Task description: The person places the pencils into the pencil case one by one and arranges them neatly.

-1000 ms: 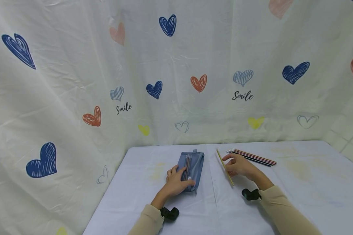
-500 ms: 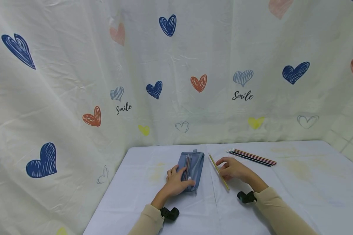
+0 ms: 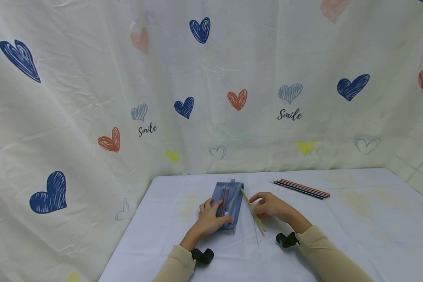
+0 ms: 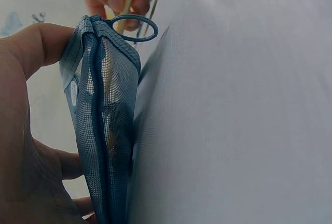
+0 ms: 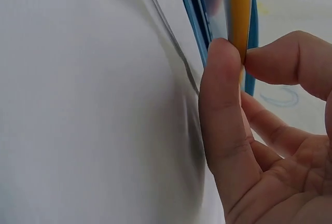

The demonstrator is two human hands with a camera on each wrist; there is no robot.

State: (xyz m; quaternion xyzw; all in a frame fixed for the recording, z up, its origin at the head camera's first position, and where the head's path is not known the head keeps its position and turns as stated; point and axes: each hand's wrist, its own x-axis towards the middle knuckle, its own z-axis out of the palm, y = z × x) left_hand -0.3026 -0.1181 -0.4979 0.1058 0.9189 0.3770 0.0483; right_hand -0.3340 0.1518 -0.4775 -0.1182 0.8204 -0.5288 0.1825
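Observation:
A translucent blue pencil case lies on the table, with a few slim pencils showing through its upper face. My left hand rests on that face, thumb and fingers spread; in the left wrist view they touch its top, beside the zipper and a ring-shaped pull. Between thumb and finger, my right hand pinches a yellow pencil. The pencil's far end is at the case's right edge; whether it has entered cannot be told. The right wrist view shows the pinch on the pencil closely.
Several dark and reddish pencils lie side by side at the back right of the white-covered table. A white curtain with printed hearts hangs behind the table. A small black camera sits at each wrist.
My right hand has moved left and slightly nearer with the yellow pencil, from beside the loose pencils to the case's right edge. The left hand and case have stayed put.

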